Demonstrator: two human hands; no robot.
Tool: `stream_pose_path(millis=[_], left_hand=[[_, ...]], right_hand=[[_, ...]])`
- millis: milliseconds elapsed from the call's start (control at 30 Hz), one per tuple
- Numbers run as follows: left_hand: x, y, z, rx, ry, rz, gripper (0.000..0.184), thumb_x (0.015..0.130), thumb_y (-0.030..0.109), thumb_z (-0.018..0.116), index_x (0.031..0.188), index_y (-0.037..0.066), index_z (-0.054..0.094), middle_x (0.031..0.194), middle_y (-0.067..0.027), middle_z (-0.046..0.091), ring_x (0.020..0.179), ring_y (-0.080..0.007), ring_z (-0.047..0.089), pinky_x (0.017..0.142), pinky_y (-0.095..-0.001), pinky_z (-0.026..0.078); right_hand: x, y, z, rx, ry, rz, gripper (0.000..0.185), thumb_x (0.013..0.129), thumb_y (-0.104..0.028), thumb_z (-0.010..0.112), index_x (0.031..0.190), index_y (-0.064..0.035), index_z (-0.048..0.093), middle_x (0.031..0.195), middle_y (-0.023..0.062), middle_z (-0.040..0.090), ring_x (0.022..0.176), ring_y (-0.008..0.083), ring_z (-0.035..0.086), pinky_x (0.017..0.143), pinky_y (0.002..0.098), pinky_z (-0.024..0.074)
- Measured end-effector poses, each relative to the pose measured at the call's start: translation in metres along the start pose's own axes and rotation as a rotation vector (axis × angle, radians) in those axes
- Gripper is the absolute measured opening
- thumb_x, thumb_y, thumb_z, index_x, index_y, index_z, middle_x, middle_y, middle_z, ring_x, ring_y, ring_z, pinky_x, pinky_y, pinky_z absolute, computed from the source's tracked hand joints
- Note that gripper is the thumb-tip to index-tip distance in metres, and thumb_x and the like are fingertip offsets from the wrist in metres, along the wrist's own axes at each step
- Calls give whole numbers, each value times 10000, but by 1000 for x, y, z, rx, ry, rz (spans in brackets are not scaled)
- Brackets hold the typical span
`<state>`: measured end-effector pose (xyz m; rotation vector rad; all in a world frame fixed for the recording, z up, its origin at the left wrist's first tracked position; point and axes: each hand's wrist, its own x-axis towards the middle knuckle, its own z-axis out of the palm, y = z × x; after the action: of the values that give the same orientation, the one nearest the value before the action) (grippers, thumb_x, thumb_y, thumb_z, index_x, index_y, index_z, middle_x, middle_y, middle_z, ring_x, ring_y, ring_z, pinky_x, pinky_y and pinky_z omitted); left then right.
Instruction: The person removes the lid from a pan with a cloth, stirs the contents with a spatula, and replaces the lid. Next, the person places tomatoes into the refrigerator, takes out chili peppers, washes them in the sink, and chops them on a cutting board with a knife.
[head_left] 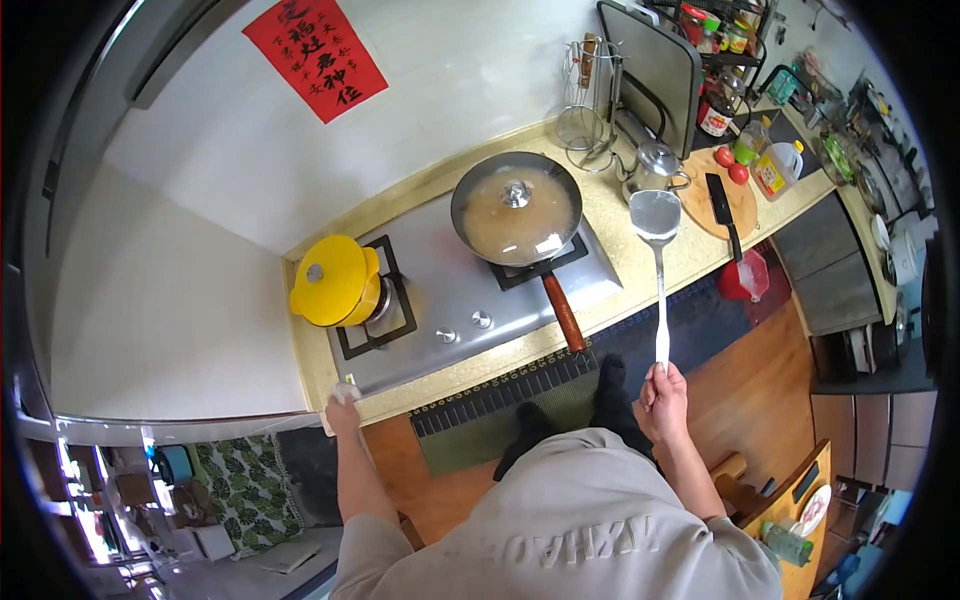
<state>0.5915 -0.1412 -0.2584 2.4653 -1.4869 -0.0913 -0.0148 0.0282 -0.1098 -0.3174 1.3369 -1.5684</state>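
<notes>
My right hand grips the white handle of a metal spatula, its blade raised toward the counter near a steel kettle. At the left front corner of the counter, my left hand is closed on what looks like a small whitish crumpled cloth. A wok stands on the right burner under a glass lid, brownish food showing through it. Its wooden handle points toward me. On the left burner sits a lidded yellow pot.
The steel gas stove has two knobs in front. To the right are a round cutting board with a black knife and tomatoes, an oil jug and a wire utensil rack. A red bin stands on the floor.
</notes>
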Motion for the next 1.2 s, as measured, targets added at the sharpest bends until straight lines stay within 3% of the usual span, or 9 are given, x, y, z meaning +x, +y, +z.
stream_pose_path(millis=[100, 200, 267, 400, 567, 700, 900, 1067, 1200], left_hand=[[-11, -2, -1, 49, -164, -2, 383, 881, 202, 604, 1148, -71, 565, 1021, -285, 615, 985, -457, 596, 846, -512, 472], [-32, -2, -8, 24, -53, -18, 278, 901, 173, 556, 1016, -78, 590, 1001, -294, 609, 959, -460, 593, 814, -517, 460], [-46, 11, -14, -167, 289, -16, 281, 947, 194, 512, 980, -79, 569, 959, -298, 602, 897, -462, 580, 795, -503, 448], [-82, 58, -34, -510, 376, -50, 341, 1001, 243, 465, 996, -85, 558, 933, -256, 606, 866, -389, 586, 786, -452, 456], [-107, 177, -66, -1190, 96, -152, 333, 1025, 269, 458, 1131, -32, 552, 1042, -116, 606, 932, -178, 576, 793, -318, 480], [-94, 300, -90, -1338, -5, -55, 323, 990, 204, 508, 1235, -7, 509, 1137, -105, 596, 1010, -176, 583, 869, -302, 477], [-37, 441, -69, -1097, -184, 348, 337, 953, 133, 534, 1254, -17, 510, 1179, -151, 611, 1098, -237, 575, 941, -343, 435], [-20, 532, -77, -498, -123, 421, 342, 910, 102, 491, 1228, -12, 542, 1174, -276, 590, 1142, -429, 538, 963, -421, 433], [-3, 545, -21, -394, 63, 706, 364, 881, 99, 499, 1229, 11, 563, 1199, -286, 576, 1140, -444, 527, 984, -465, 420]], right_hand=[[-1, 6, 3, 2, -13, 29, 264, 1031, -266, 451, 831, -100, 497, 501, -23, 377, 386, 82, 327, 374, 236, 265], [1, 6, 6, -1, -17, 48, 268, 1031, -264, 452, 823, -100, 494, 499, -25, 378, 384, 80, 327, 370, 235, 267], [8, 4, 5, 12, -31, 52, 271, 1028, -269, 461, 822, -97, 500, 501, -26, 386, 396, 77, 334, 382, 235, 270], [28, -1, -1, -15, -65, 53, 274, 1023, -278, 480, 820, -96, 507, 503, -27, 399, 407, 75, 342, 396, 233, 273], [62, -15, -16, -33, -162, 92, 265, 1026, -261, 469, 822, -93, 496, 498, -25, 388, 389, 73, 337, 381, 226, 279], [87, -35, -35, -64, -251, 99, 268, 1020, -262, 489, 817, -88, 511, 496, -22, 403, 392, 64, 347, 381, 219, 280], [112, -63, -80, -227, -332, 80, 268, 1009, -237, 506, 794, -81, 536, 504, -49, 417, 407, 39, 348, 394, 217, 258], [124, -78, -109, -289, -371, 112, 281, 1007, -256, 514, 787, -82, 539, 513, -50, 427, 419, 40, 359, 400, 223, 265], [129, -84, -121, -319, -362, 93, 285, 1007, -265, 514, 791, -82, 546, 520, -49, 437, 430, 40, 372, 408, 224, 277]])
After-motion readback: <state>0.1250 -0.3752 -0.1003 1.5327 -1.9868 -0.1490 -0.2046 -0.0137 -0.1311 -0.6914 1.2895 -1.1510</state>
